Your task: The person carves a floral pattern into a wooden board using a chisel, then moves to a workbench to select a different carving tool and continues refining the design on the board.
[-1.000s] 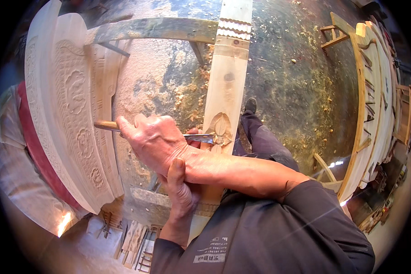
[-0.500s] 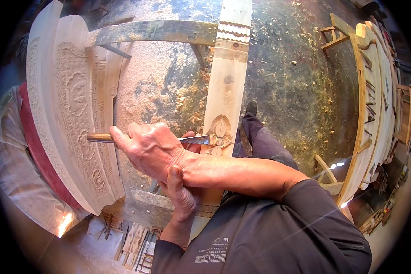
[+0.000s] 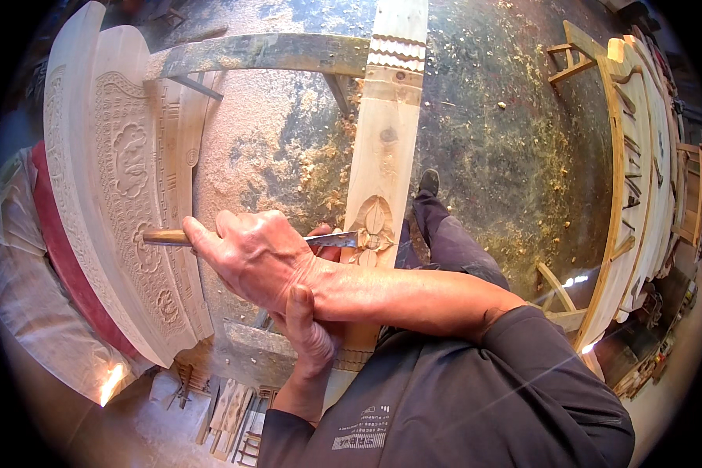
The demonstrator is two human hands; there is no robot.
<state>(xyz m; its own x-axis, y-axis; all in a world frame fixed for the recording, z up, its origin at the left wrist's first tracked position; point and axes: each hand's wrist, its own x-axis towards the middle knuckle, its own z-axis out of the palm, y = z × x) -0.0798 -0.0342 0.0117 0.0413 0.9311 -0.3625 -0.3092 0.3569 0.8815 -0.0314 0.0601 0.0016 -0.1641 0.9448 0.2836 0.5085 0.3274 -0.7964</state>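
My right hand is closed around a wood-handled carving chisel, its forearm crossing from the right. The steel blade points right, and its tip rests at a carved flower with leaf-like petals on a long pale wooden board. Beneath my right wrist is my left hand, its thumb raised against that wrist. Most of its fingers are hidden; fingertips curled beside the blade look like its own. A band of wavy grooves crosses the board's far part.
Carved pale panels lean at the left, beside a red cloth edge and plastic sheeting. A wooden trestle rail spans behind the board. Shavings litter the floor. More carved panels stand at the right; wooden pieces lie lower left.
My right hand and the chisel handle have shifted slightly left. The blade tip stays at the carved flower, and my left hand keeps its place under the wrist.
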